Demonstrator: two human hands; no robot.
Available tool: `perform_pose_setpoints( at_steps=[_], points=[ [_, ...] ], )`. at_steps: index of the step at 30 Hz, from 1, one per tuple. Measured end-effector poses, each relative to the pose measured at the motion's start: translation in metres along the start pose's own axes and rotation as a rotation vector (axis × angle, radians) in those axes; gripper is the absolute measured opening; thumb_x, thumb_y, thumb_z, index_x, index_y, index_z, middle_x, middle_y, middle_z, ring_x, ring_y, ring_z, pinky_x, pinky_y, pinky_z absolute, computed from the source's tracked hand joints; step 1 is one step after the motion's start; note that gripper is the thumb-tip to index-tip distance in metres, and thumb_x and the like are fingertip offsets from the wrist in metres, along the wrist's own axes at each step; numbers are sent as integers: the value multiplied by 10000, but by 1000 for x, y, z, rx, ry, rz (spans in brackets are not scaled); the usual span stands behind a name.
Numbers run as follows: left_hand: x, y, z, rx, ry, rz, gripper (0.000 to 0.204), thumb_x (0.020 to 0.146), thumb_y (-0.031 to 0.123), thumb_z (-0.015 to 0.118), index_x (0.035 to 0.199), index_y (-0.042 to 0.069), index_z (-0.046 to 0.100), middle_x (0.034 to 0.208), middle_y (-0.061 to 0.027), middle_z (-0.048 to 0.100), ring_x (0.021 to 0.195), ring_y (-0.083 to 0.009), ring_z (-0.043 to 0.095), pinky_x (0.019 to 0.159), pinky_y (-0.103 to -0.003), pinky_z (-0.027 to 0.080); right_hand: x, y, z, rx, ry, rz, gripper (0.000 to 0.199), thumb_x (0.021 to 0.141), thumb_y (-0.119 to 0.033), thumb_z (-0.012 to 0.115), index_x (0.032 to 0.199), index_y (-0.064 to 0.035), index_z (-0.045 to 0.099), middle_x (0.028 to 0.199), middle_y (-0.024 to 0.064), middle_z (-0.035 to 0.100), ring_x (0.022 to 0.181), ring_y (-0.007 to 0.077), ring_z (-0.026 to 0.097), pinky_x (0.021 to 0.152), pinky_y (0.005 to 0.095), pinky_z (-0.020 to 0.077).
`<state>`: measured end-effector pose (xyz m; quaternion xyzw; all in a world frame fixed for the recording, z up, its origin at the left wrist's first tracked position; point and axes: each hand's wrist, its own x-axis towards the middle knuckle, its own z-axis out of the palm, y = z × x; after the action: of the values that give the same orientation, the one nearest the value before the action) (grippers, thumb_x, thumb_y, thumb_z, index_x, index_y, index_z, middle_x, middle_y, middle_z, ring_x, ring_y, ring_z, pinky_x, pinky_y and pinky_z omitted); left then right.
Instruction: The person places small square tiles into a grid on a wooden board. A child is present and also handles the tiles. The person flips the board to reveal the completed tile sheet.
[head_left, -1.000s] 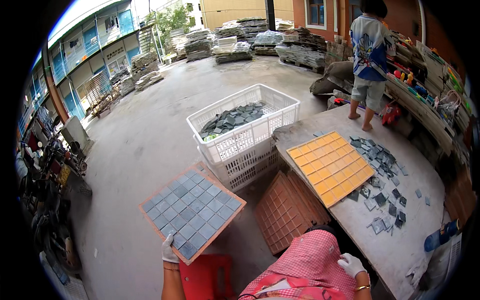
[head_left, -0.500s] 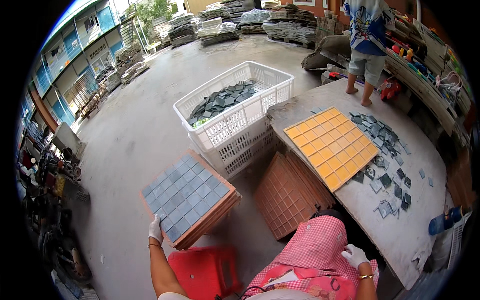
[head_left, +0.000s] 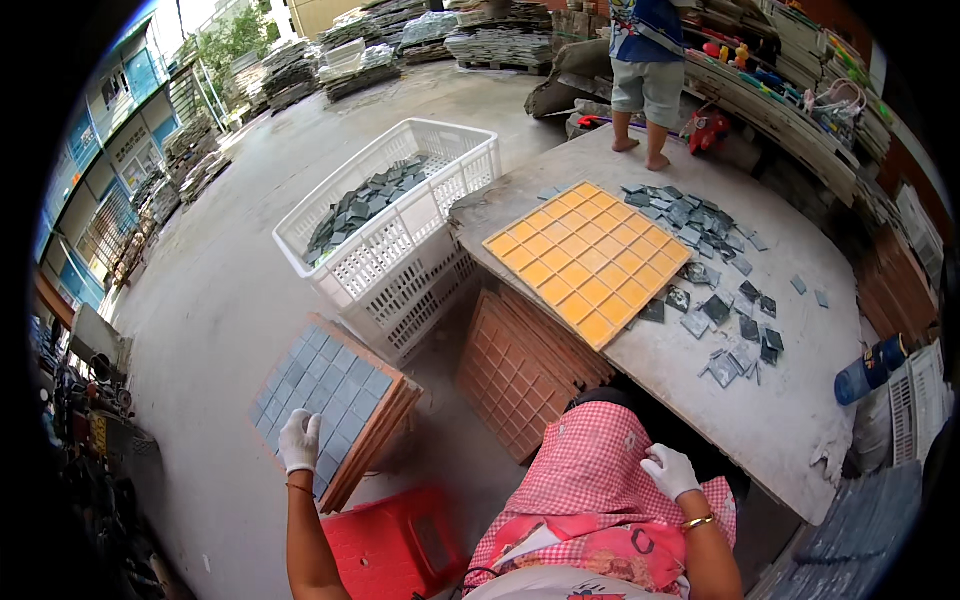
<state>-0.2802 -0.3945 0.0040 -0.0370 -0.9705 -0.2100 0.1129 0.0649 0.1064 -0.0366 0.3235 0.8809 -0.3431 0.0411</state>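
Observation:
My left hand [head_left: 299, 441], in a white glove, rests on the near edge of the grey-blue square tiles [head_left: 335, 378], its thumb apart from the fingers and nothing held. Those tiles lie in rows on the top tray of a stack of reddish-brown trays [head_left: 376, 446]. My right hand [head_left: 671, 471], gloved too, is by the pink checked apron [head_left: 580, 450] over my lap, fingers loosely bent and apart, holding nothing. On the worktable [head_left: 740, 420] to the right lies a yellow gridded tray [head_left: 600, 258] with bare squares. Loose dark tiles [head_left: 700, 222] are scattered beside it.
A white plastic crate [head_left: 385, 262] holding dark tiles stands beyond the stack. More brown trays [head_left: 515, 370] lean beside the table. A red stool [head_left: 390, 540] is near my left arm. A barefoot person [head_left: 645, 85] stands on the table's far end. A blue bottle [head_left: 868, 372] is at right.
My left hand has moved from the tray stack's left edge onto the tiles. My right hand stays by the apron. The whole view has swung to the right.

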Motion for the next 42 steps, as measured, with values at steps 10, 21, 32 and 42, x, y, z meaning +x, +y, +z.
perform_pose_setpoints(
  at_steps=[10,21,32,42],
  points=[
    [-20,353,165,-1202,-912,-381,394,917,279,553,1165,-14,464,961,-91,521,738,-188,572,616,-309,511,-9,-14,-13,109,-42,-167,411,867,-379,556,1091,-36,582,999,160,664,934,321,635,807,402,498],
    [0,401,188,-1177,-998,-643,260,883,278,633,1059,95,575,962,-50,601,765,-189,546,520,-305,460,-44,35,-2,74,-17,-78,424,873,-431,526,1082,-66,579,991,183,615,985,348,569,836,440,456],
    [32,391,143,-1804,-1041,-272,151,906,158,570,1012,53,548,873,-51,625,442,-80,438,326,-197,284,-44,40,-14,223,76,-195,422,897,-401,510,1106,-37,553,1048,191,613,949,367,597,817,443,477],
    [-137,222,56,-1084,-1003,23,513,869,148,571,1335,37,388,1199,-108,548,1003,-246,600,781,-352,550,-99,58,-92,811,159,34,283,907,-182,566,1105,20,572,1030,114,648,959,168,629,837,282,493]
  ],
)
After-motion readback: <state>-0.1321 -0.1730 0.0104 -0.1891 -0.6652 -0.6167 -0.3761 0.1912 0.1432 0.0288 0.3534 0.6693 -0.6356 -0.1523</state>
